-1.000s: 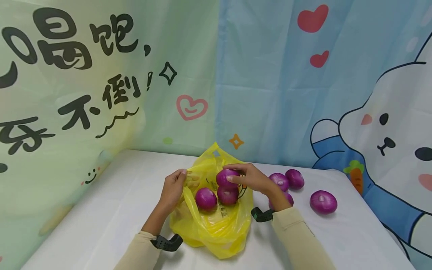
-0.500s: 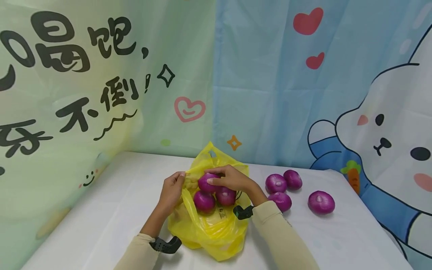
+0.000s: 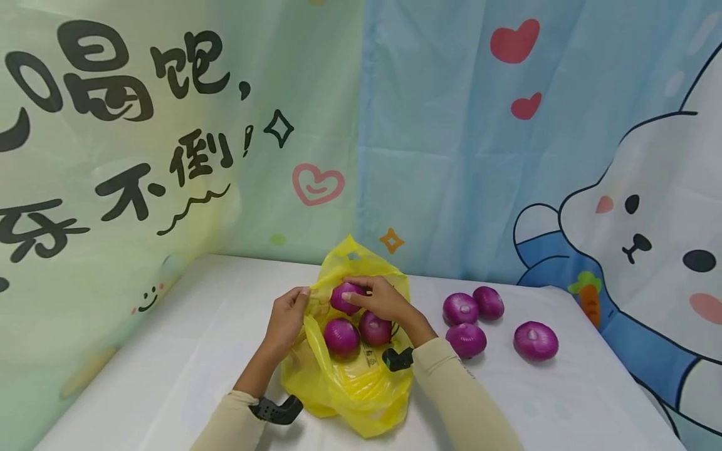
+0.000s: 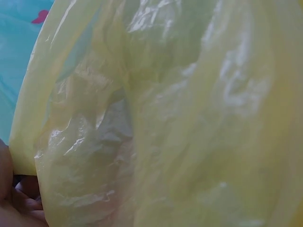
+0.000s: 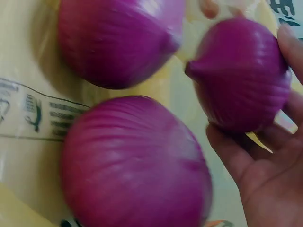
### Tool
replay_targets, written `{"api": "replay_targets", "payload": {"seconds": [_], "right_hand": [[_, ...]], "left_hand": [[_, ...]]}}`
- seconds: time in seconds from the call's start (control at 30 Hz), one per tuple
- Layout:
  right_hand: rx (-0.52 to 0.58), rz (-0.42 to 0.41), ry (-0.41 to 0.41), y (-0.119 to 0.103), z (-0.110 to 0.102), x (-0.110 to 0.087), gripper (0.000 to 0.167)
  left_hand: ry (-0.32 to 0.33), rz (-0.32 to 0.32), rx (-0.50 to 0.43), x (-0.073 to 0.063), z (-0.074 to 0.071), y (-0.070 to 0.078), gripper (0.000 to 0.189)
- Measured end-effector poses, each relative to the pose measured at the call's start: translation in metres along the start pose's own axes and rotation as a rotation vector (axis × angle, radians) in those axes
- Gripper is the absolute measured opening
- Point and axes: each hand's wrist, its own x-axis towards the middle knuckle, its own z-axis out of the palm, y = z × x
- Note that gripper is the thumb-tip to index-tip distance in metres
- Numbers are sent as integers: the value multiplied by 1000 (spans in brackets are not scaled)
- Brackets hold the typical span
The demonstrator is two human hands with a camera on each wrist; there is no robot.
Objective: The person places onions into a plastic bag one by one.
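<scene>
A yellow plastic bag (image 3: 366,401) lies on the table with its mouth spread. My left hand (image 3: 286,319) pinches the bag's left edge; in the left wrist view the yellow film fills most of the frame. Inside the bag my right hand (image 3: 383,299) grips a purple onion (image 3: 344,298), fingers and thumb around it. Two more onions rest in the bag, a left onion (image 3: 341,337) and a right onion (image 3: 375,328). The right wrist view shows the gripped onion (image 5: 241,75) beside the other two, over printed film.
On the white table (image 3: 186,351), to the bag's right, three onions sit close together, the front onion (image 3: 465,340) among them. A separate onion (image 3: 536,341) lies farther right. A printed curtain (image 3: 417,125) stands behind the table.
My right hand has carried its onion leftward, from above the right onion to above the left one inside the bag. My left hand keeps its pinch on the bag's edge.
</scene>
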Motion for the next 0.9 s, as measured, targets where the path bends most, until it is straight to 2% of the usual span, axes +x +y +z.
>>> {"api": "replay_targets", "payload": {"seconds": [0.13,0.33,0.7,0.9], "right_hand": [[25,15,42,6,9,3,54],[38,58,46,8,15,5,52],[-65,41,-65,4,13,8,46],[-102,51,-78,0,12,6,50]], "left_hand": [[6,-2,2,-1,-1,-1,35],[15,13,-13,0,-1,-1,34],[13,16,-15,0,-3,2,34],[-19,34,-36,0,-6,0,39]]}}
